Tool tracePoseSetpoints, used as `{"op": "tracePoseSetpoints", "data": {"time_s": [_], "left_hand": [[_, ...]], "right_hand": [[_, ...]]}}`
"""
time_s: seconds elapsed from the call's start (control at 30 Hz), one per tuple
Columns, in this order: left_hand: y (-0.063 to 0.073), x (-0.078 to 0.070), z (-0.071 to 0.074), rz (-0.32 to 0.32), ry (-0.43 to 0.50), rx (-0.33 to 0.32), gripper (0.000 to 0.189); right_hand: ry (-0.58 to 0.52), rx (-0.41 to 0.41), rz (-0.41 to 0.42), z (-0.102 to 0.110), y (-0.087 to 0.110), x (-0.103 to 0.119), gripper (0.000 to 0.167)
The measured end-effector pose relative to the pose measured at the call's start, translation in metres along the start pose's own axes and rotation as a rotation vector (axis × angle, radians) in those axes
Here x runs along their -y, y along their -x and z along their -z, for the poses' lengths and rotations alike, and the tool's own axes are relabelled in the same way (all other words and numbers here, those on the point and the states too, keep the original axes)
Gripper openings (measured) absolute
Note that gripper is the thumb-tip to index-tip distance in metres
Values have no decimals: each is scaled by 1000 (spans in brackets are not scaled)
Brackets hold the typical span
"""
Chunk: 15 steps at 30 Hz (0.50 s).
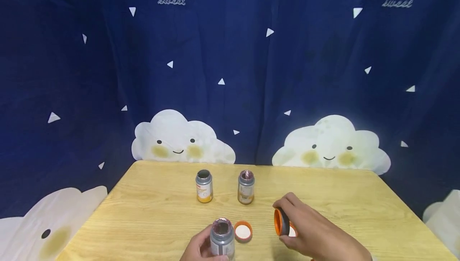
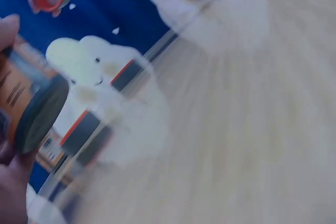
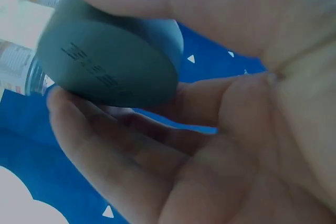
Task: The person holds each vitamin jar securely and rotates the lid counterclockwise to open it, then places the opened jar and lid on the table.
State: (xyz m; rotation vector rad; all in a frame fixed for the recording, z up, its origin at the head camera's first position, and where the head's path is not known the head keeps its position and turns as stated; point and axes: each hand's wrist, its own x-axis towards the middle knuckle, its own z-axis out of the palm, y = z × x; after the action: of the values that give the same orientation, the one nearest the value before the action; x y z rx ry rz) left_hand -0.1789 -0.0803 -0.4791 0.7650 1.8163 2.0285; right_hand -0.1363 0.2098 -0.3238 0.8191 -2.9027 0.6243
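Note:
My left hand (image 1: 198,246) grips a grey pill bottle (image 1: 222,240) with no lid on, mouth upward, near the table's front edge; in the left wrist view the bottle's dark base (image 2: 43,114) shows. Between thumb and fingers, my right hand (image 1: 305,225) holds a grey screw lid (image 3: 110,61) by its rim, tilted so that its orange inside faces left in the head view. Just right of the bottle, another lid (image 1: 243,232) lies inside up on the table. A further lid (image 1: 292,230) is partly hidden behind my right hand.
Two more lidless bottles stand upright farther back: one with an orange-and-white label (image 1: 204,189) on the left, one (image 1: 246,189) to its right. The wooden table (image 1: 151,213) ends at a dark blue curtain (image 1: 244,53) with printed clouds.

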Motion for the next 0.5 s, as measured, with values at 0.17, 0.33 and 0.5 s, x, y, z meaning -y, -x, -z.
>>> {"op": "tracePoseSetpoints", "data": {"time_s": [0.17, 0.33, 0.5], "left_hand": [[0, -4, 13, -21, -110, -236, 62], [-3, -1, 32, -61, -163, -339, 58], [-7, 3, 46, -85, -225, -442, 57]], "right_hand": [[59, -132, 45, -1, -4, -6, 37], [67, -187, 27, -9, -16, -24, 42], [-1, -160, -74, -21, -31, -49, 43]]}}
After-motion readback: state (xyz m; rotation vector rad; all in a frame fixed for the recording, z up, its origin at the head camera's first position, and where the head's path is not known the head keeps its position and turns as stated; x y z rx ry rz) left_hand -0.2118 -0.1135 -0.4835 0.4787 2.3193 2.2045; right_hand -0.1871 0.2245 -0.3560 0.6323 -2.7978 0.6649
